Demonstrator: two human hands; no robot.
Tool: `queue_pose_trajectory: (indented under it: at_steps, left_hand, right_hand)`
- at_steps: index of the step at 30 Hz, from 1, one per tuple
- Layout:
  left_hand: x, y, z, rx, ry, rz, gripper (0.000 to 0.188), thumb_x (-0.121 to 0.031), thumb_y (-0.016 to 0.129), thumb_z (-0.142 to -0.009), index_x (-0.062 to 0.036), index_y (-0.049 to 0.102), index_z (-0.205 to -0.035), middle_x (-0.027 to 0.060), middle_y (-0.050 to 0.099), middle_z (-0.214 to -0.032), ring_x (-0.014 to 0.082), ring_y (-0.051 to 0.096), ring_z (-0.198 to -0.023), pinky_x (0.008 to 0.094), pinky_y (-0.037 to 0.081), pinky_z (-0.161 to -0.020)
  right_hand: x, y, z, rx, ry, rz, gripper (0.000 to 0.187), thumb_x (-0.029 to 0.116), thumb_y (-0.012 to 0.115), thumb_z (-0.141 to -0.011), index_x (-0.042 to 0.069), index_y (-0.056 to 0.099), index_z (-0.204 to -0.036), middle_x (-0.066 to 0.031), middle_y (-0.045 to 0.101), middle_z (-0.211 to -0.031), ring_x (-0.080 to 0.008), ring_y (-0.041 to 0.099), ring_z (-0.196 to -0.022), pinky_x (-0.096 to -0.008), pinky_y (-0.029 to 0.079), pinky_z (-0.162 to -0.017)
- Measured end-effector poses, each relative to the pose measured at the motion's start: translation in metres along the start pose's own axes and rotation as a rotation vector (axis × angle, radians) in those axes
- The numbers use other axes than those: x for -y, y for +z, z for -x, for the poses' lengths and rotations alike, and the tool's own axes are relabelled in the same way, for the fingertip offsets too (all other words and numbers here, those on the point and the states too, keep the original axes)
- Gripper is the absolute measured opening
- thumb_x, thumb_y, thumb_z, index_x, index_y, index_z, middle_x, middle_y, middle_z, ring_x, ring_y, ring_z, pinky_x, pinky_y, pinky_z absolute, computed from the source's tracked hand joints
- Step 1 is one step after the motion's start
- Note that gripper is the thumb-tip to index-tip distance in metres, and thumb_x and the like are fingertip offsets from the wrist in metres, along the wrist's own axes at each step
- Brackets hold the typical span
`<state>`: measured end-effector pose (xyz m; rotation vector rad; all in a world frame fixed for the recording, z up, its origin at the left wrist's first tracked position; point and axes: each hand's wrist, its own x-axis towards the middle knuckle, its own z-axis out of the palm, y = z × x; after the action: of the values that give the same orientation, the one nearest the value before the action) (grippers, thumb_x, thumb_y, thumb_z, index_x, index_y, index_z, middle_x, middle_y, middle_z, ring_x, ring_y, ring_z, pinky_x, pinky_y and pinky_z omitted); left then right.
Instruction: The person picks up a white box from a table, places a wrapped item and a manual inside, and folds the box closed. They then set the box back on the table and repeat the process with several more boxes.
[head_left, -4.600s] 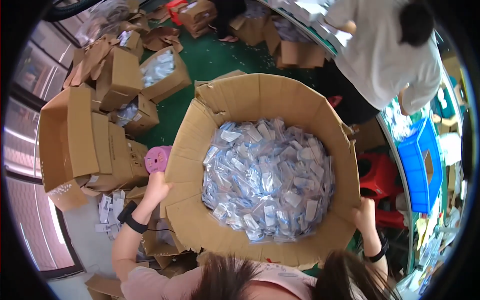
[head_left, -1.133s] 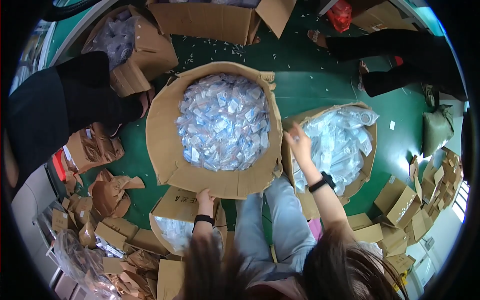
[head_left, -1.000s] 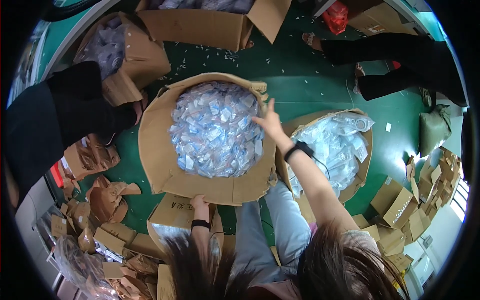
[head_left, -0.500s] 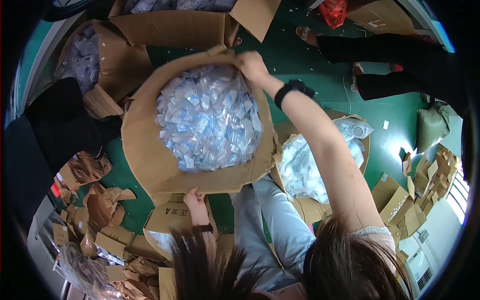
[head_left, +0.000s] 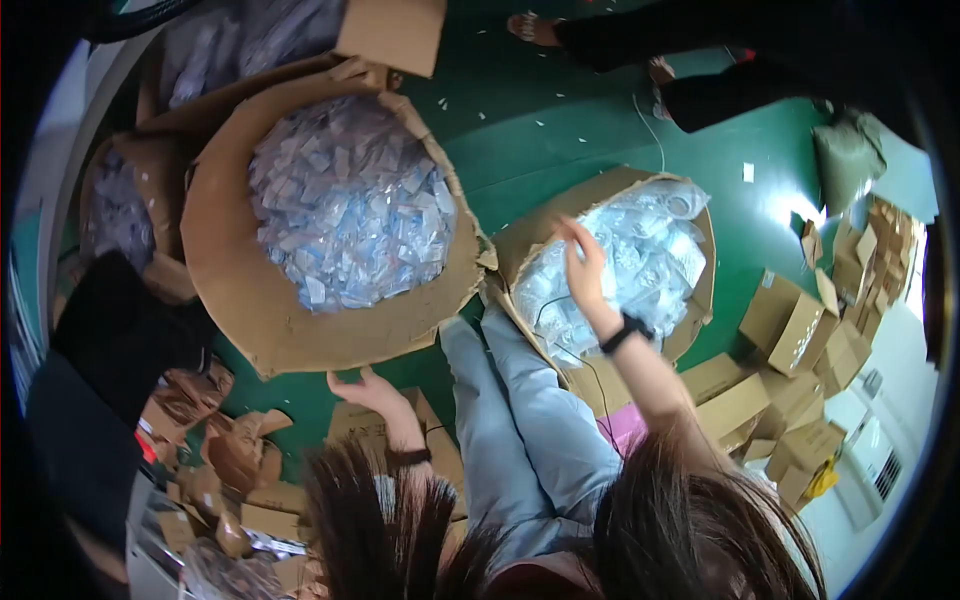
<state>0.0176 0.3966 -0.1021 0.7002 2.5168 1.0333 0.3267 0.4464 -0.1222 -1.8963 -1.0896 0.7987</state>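
A large, worn brown carton (head_left: pixel 225 300) holds a heap of small clear packets (head_left: pixel 350 215) with white and pale blue pieces inside. Just below its near edge is my left hand (head_left: pixel 372 392), fingers apart; whether a fingertip touches the cardboard I cannot tell. My right hand (head_left: pixel 588 265), fingers stretched out with nothing in them, hovers over a second carton (head_left: pixel 695 335) to the right. That one is filled with clear plastic bags (head_left: pixel 640 250) of pale contents. A thin dark cable hangs in front of it, beside my right wrist.
More open cartons (head_left: pixel 390 35) of bagged goods stand behind and left. Someone in black (head_left: pixel 130 310) is at the left; another person's dark-trousered legs (head_left: pixel 740 85) are at upper right. Torn brown paper (head_left: pixel 240 445) and emptied boxes (head_left: pixel 790 325) lie around. White scraps dot the green floor (head_left: pixel 590 140).
My right hand has let go of the large carton's far rim and moved over the carton of clear bags. My left hand has come off the near edge or only rests by it.
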Motion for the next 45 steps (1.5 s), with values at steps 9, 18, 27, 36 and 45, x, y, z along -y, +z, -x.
queue_pose_trajectory:
  at_steps: [9,18,27,36,45]
  left_hand:
    - [-0.093,0.174,0.156,1.279,0.81,-0.134,0.049,-0.002,0.05,-0.068,0.0034,0.035,-0.115,0.0249,0.037,-0.115,0.036,0.036,-0.108,0.039,0.028,-0.093]
    - [-0.067,0.297,0.176,1.379,1.178,-0.722,0.029,0.006,0.047,-0.064,0.0047,0.046,-0.093,0.0264,0.053,-0.073,0.041,0.053,-0.073,0.0442,0.043,-0.065]
    - [-0.1,0.328,0.158,1.44,1.523,-0.736,0.007,0.007,0.045,-0.06,0.0058,0.052,-0.061,0.0253,0.052,-0.066,0.0406,0.052,-0.068,0.0455,0.042,-0.063]
    - [-0.156,0.401,0.203,1.44,1.755,-0.623,0.01,0.002,0.047,-0.063,0.0017,0.056,-0.067,0.0227,0.055,-0.073,0.0383,0.053,-0.073,0.0442,0.043,-0.066]
    - [-0.206,0.447,0.302,1.229,1.837,-0.531,0.021,-0.007,0.049,-0.071,-0.0042,0.058,-0.091,0.0184,0.058,-0.085,0.0322,0.055,-0.083,0.0372,0.045,-0.073]
  right_hand:
    - [-0.148,-0.113,0.32,-0.537,1.014,0.766,0.048,0.008,0.059,-0.066,0.004,0.044,-0.111,-0.0183,0.048,-0.106,-0.031,0.042,-0.102,-0.0395,0.034,-0.086]
    - [-0.202,-0.046,0.348,-0.672,1.626,-1.469,0.059,0.023,0.061,-0.074,0.001,0.031,-0.12,-0.0221,0.036,-0.118,-0.0329,0.044,-0.104,-0.0387,0.04,-0.086]
    - [-0.177,-0.014,0.163,-0.613,0.948,-1.489,0.038,0.004,0.053,-0.077,-0.002,0.04,-0.112,-0.0126,0.05,-0.104,-0.0219,0.051,-0.095,-0.0297,0.041,-0.08]
    - [-0.088,-0.019,0.21,-0.096,0.453,-0.083,0.058,0.021,0.065,-0.067,0.005,0.04,-0.117,-0.0173,0.043,-0.114,-0.0329,0.04,-0.106,-0.0379,0.035,-0.087]
    - [-0.073,0.01,0.191,-0.045,0.593,-0.087,0.044,0.009,0.06,-0.066,0.004,0.048,-0.108,-0.0165,0.048,-0.105,-0.0308,0.049,-0.092,-0.0351,0.041,-0.078]
